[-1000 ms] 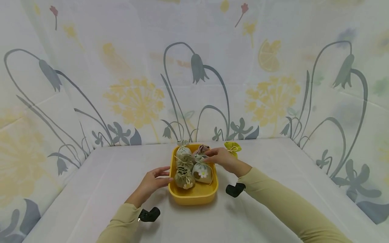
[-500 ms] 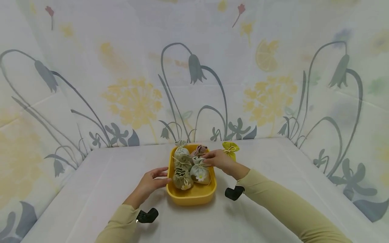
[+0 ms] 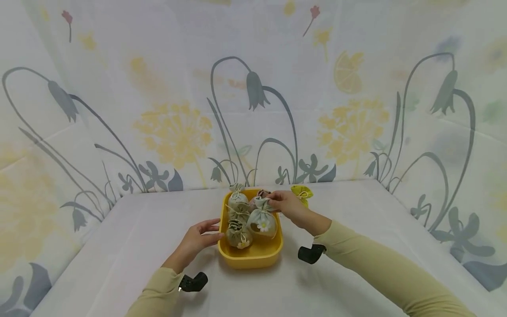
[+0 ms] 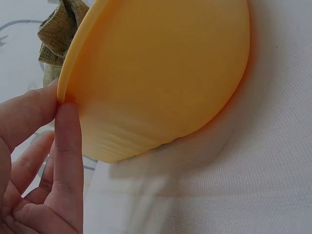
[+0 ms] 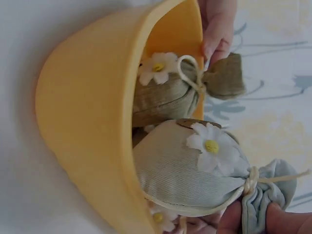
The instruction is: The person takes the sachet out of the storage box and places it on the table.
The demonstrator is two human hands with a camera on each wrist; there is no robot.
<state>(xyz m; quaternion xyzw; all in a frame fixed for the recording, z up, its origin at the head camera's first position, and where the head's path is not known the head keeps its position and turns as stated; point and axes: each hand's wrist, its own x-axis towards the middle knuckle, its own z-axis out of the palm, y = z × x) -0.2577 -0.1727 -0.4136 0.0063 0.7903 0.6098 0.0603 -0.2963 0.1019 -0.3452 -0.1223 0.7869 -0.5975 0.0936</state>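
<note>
- Flower-printed cloth (image 3: 305,92) rises behind a white tabletop (image 3: 356,207).
- Pale drawstring pouch (image 3: 260,218) sits neck-up at the yellow tub's (image 3: 249,263) right edge, its base hidden by the wall.
- Right hand (image 3: 295,208), the nearer, pinches its neck; the long axis runs downward from the fingers.
- Left hand (image 3: 196,238) pinches the tub's left rim.
- Lime pouch (image 3: 302,192), near the tabletop's far edge, is partly covered.

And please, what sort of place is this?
Probably a tabletop booth arranged for recording: a white tabletop, a flower-printed cloth standing around it on three sides, and black wrist devices that look like cameras.
</note>
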